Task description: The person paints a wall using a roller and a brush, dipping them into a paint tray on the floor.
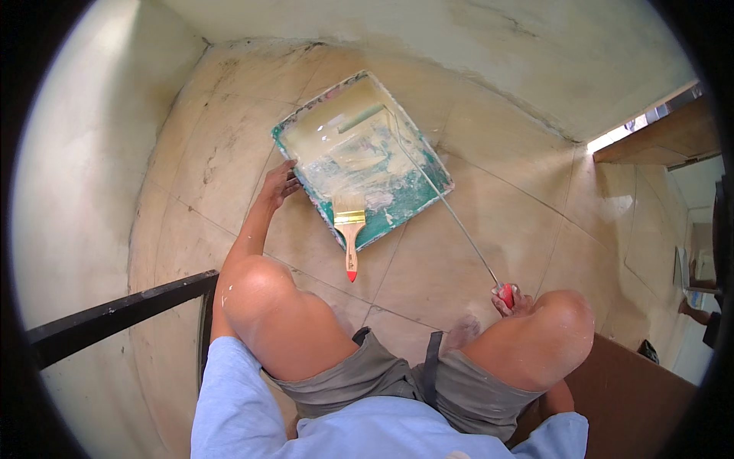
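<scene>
A paint tray (424, 213), green and crusted with old paint, lies on the tiled floor before me. Pale cream paint (344, 100) pools in its far end. My left hand (281, 182) touches the tray's left rim, fingers partly hidden by the edge. Around the red handle of a long-framed paint roller (467, 229) my right hand (512, 301) is closed, beside my right knee. The roller's paint-covered sleeve (361, 119) rests in the tray at the paint. A flat paintbrush (350, 229) with a wooden, red-tipped handle lies across the tray's near left edge.
Walls rise at the left (86, 172) and far side (516, 69). A black bar (126, 310) stands close on my left. A brown panel (631, 378) is at my right. Past a wooden door (654, 132), another person's arm (697, 312) shows at the right rim.
</scene>
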Motion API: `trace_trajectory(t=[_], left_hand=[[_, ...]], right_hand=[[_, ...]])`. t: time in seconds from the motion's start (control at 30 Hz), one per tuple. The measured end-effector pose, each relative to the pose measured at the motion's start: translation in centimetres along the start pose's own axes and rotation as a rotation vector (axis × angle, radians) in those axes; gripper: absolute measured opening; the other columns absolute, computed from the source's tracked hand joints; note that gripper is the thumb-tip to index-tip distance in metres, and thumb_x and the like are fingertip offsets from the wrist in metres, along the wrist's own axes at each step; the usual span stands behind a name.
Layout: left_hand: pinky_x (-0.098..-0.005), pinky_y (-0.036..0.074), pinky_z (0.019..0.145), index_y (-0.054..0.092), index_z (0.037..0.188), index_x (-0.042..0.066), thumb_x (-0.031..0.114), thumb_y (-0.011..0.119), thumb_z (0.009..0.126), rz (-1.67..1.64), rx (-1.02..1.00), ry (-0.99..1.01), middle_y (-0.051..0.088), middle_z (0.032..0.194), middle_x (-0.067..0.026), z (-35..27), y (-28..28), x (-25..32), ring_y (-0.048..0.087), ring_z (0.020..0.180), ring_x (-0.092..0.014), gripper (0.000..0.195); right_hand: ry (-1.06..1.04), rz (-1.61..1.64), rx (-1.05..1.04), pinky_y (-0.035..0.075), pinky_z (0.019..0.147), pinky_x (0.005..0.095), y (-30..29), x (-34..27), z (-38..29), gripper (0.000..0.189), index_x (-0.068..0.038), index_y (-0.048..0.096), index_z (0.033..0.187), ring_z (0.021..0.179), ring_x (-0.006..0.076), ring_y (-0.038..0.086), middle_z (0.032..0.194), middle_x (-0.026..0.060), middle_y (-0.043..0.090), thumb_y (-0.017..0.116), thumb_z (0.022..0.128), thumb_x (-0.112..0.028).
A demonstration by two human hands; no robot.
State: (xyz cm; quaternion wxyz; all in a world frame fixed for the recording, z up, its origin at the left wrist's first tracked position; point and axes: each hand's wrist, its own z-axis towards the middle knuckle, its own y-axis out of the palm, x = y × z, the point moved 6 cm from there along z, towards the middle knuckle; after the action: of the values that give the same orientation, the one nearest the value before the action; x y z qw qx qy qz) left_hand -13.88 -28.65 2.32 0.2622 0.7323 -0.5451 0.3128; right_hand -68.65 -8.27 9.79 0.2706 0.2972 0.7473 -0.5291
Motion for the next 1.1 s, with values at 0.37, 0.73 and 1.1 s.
trace_trajectory(t=[0.37,0.73,1.1], left_hand=[[-0.0352,0.042,0.088,0.045,0.116,0.001,0.047,0.06,0.077,-0.135,-0.094,-0.037,0.051,0.11,-0.0128,-1.4,1.7,-1.6,0.051,0.097,-0.022,0.061],[-0.0306,0.046,0.079,0.049,0.111,0.001,0.043,0.061,0.078,-0.109,-0.069,-0.01,0.055,0.101,-0.0081,-0.7,0.1,-2.1,0.054,0.086,-0.017,0.055],[-0.0298,0.049,0.07,0.053,0.101,0.002,0.037,0.062,0.079,-0.028,-0.02,0.029,0.057,0.091,-0.0067,-1.3,0.6,-0.7,0.056,0.076,-0.016,0.042]], right_hand=[[0.218,-0.13,-0.163,0.05,0.056,0.0396,2.1,-2.7,2.7,0.04,-0.006,0.049,0.102,0.064,0.0329,0.062,0.071,0.0174,0.062,0.061,0.078,-0.036],[0.121,-0.369,-0.075,0.043,0.047,0.0341,1.7,-2.7,1.0,0.043,-0.002,0.052,0.096,0.05,0.0254,0.055,0.06,0.0142,0.056,0.06,0.078,-0.04],[0.146,-0.264,-0.065,0.043,0.047,0.0335,1.8,-1.8,-2.1,0.042,-0.002,0.052,0.096,0.05,0.0236,0.054,0.059,0.013,0.055,0.059,0.079,-0.04]])
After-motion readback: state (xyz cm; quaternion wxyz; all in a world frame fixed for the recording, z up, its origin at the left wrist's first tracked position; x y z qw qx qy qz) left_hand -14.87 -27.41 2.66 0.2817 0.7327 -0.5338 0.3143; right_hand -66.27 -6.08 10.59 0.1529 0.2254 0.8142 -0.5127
